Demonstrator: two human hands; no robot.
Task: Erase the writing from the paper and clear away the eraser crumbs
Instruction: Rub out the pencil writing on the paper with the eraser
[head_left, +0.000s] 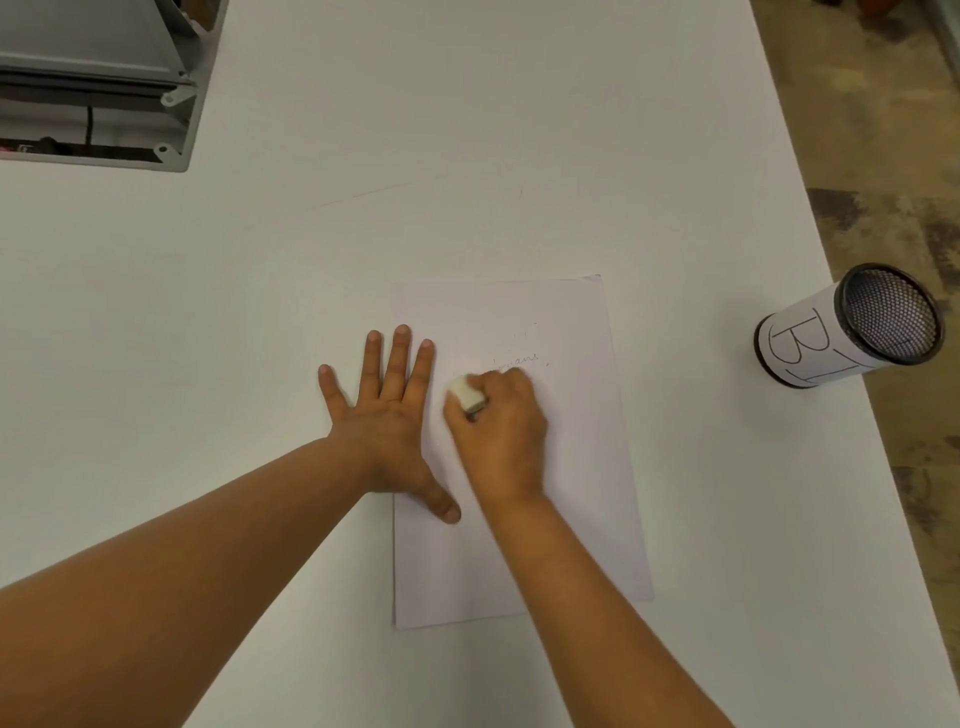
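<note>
One sheet of paper (545, 467) on white table (363, 260), lying flat right of centre, long axis running near to far, slightly skewed. Left hand (387, 415) spread flat, fingers straight and splayed, pinning the sheet's left edge; index finger and thumb on the paper, remaining fingers on bare table just left of it. Right hand (501, 431) curled round one white eraser (466, 396), pinched between thumb and fingers, its exposed end pointing far-left and seemingly pressed to the sheet. Faint writing (514, 361) remaining: one short pencilled line just beyond the right knuckles, plus a paler trace further off toward the far edge. Writing thus lying far and slightly right of the eraser tip, its line running left to right across the short axis of the sheet; right hand nearer to it, left hand just beside. Judged: erasing in progress, not finished; next strokes needing to travel away and rightward over the remaining line, with the flat hand holding against creasing. Crumbs too small to make out; clearing apparently not begun. One mesh cup (852, 330) wrapped in a lettered paper label, at the table's right edge, well apart from the sheet, its open mouth toward the camera. One grey metal housing (98, 83) at the far left corner. Patterned floor (893, 156) beyond the right edge.
</note>
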